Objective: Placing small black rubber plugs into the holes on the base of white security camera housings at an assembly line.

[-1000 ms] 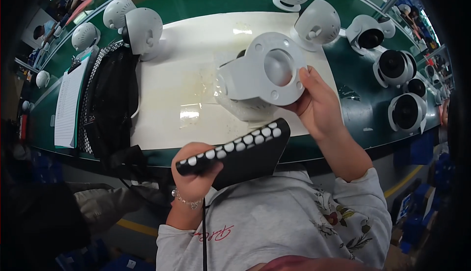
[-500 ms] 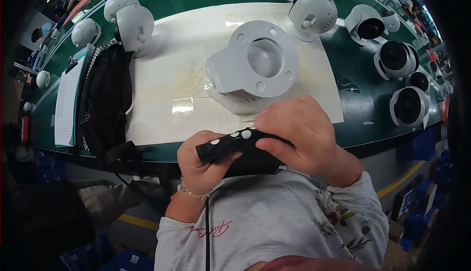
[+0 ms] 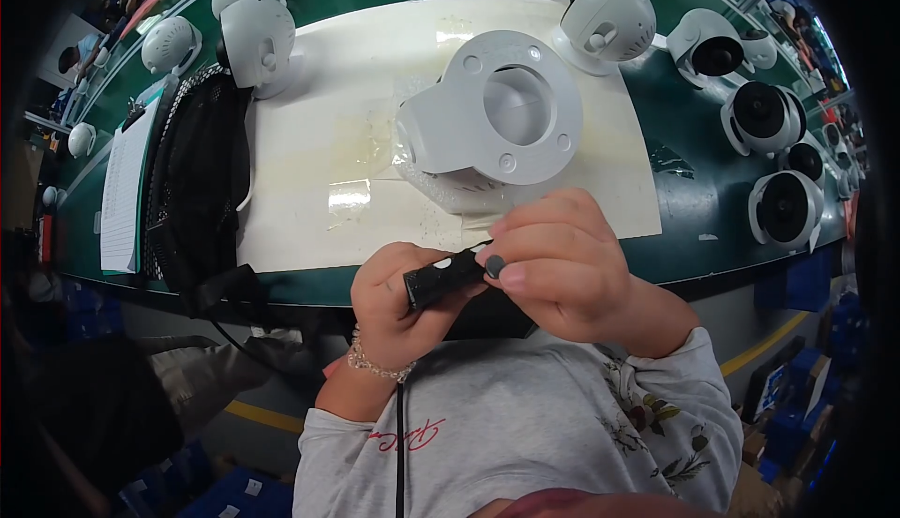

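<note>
My left hand is wrapped round a narrow black strip with white round spots, held over the table's front edge. Between thumb and fingertips, my right hand pinches a small dark round pad at the strip's right end. Just beyond my hands, a white camera housing lies with its ring-shaped base turned up. That base has a large central opening and several small round recesses. Clear bubble wrap shows under the housing.
Pale card covers the middle of the green table. White cameras stand at the back left, back right and right side. A black mesh bag and a clipboard lie on the left.
My right fingers have closed on a small dark round pad, now visible at their tips. The left hand and strip have shifted slightly right, and the view has moved a little.
</note>
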Demonstrator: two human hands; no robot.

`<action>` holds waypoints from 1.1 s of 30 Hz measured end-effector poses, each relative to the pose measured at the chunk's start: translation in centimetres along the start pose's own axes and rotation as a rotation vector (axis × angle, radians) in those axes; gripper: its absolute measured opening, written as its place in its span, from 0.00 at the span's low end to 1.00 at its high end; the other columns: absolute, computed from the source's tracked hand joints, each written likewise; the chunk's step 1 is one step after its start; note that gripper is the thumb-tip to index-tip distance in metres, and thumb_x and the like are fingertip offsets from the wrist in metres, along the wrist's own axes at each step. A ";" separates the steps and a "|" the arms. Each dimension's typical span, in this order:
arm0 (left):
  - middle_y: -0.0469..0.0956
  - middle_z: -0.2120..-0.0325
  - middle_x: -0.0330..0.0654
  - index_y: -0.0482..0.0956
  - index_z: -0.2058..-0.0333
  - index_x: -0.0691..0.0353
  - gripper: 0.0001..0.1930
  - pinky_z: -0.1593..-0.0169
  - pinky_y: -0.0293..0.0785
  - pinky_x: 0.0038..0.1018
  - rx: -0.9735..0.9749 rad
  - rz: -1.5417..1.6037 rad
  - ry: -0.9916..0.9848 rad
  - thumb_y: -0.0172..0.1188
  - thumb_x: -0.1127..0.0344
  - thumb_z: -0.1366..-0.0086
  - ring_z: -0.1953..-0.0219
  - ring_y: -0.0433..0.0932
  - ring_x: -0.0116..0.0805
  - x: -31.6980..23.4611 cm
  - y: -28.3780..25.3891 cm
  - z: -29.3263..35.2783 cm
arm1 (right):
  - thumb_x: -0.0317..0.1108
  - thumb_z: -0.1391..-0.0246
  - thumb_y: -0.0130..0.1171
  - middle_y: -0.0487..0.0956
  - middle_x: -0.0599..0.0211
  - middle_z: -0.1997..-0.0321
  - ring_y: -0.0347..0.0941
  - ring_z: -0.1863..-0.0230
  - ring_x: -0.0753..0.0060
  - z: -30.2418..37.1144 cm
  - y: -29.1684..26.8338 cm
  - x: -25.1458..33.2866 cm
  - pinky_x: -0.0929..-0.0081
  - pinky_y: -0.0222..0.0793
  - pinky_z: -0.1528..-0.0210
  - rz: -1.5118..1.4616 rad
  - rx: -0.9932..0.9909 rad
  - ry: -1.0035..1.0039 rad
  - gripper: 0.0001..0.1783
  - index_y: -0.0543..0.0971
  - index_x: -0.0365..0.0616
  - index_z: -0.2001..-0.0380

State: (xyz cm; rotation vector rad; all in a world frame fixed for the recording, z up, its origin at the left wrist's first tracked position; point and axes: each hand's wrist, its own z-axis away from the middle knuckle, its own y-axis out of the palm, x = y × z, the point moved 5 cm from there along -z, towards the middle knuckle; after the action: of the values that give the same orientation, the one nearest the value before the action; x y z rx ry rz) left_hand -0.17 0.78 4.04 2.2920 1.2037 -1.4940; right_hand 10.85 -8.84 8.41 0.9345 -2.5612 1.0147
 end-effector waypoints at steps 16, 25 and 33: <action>0.76 0.74 0.39 0.76 0.73 0.60 0.14 0.75 0.65 0.26 0.040 -0.133 0.228 0.64 0.74 0.63 0.78 0.71 0.34 -0.4 0.6 -0.5 | 0.13 0.62 0.54 0.69 0.57 0.64 0.68 0.66 0.70 -2.2 -0.5 -0.1 0.77 0.66 0.67 -0.317 0.198 0.175 0.37 0.54 0.48 0.47; 0.77 0.71 0.41 0.74 0.74 0.61 0.13 0.75 0.65 0.25 0.142 -0.141 0.173 0.65 0.74 0.63 0.78 0.71 0.33 -0.3 0.7 -1.4 | 0.12 0.65 0.55 0.69 0.61 0.69 0.67 0.76 0.69 -2.5 -1.4 -0.5 0.76 0.67 0.74 -0.382 0.138 -0.104 0.37 0.57 0.45 0.49; 0.66 0.51 0.52 0.75 0.74 0.64 0.13 0.73 0.69 0.22 0.007 -0.086 0.229 0.67 0.73 0.63 0.73 0.73 0.33 0.9 1.5 -2.5 | 0.14 0.55 0.47 0.62 0.60 0.55 0.64 0.65 0.77 -4.5 -5.0 -9.4 0.80 0.63 0.60 -0.423 -0.254 0.375 0.38 0.47 0.46 0.41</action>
State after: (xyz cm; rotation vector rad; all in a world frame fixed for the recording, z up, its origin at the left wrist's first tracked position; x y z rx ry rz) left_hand 2.76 1.52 4.09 2.5005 1.3719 -1.2890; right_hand 21.20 -4.11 10.41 1.0388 -2.0090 0.6507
